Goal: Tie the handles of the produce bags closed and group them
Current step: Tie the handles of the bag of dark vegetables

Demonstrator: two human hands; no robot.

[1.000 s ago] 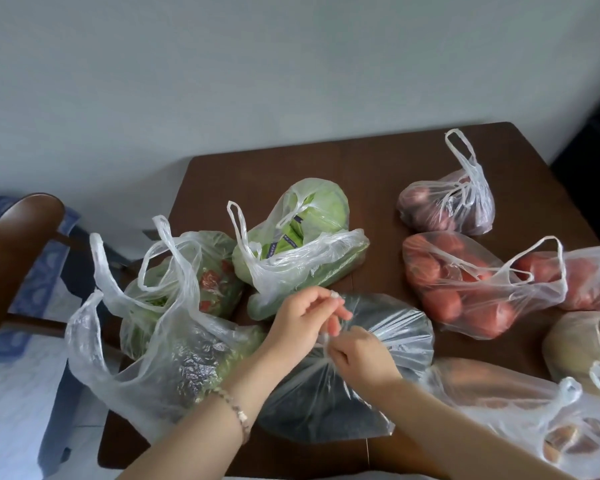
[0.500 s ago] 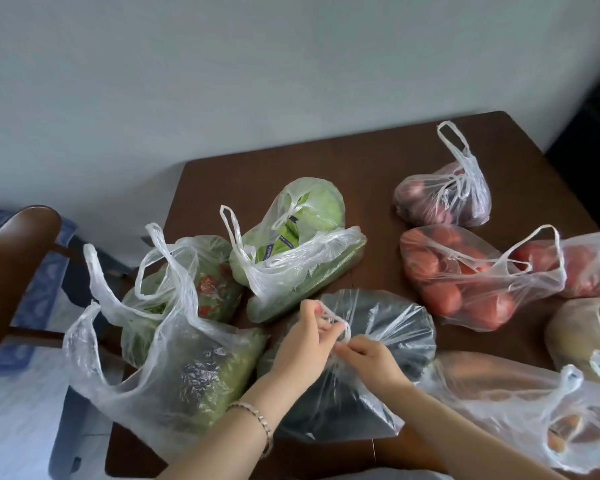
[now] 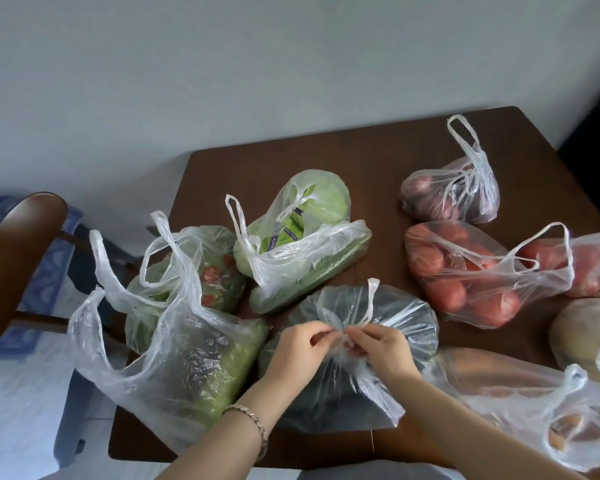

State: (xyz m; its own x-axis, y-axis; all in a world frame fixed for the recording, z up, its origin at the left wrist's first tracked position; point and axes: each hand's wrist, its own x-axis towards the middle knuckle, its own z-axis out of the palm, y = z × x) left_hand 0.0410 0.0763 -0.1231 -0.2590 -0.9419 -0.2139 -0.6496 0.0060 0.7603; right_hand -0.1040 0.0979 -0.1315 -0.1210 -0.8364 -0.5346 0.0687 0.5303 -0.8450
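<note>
A clear bag of dark produce [image 3: 388, 317] lies at the table's near middle. My left hand [image 3: 298, 351] and my right hand [image 3: 385, 348] meet over its gathered neck, each pinching a handle strand at the crossing. One handle loop [image 3: 371, 299] sticks up behind my fingers. To the left lie three open green-vegetable bags: a large one [image 3: 187, 368], one with red bits [image 3: 201, 271], and a cabbage and cucumber bag [image 3: 302, 237]. To the right are a tied onion bag [image 3: 454, 192] and a tomato bag [image 3: 471, 271].
The dark brown table [image 3: 361, 157] stands against a pale wall. More bags crowd its right edge: tomatoes [image 3: 596, 265], a pale round one [image 3: 589, 334], and a carrot bag [image 3: 520, 400]. A wooden chair [image 3: 18, 244] stands to the left.
My hands have come down onto the dark bag's neck and drawn the two handles together into a crossing. The view has tilted down slightly.
</note>
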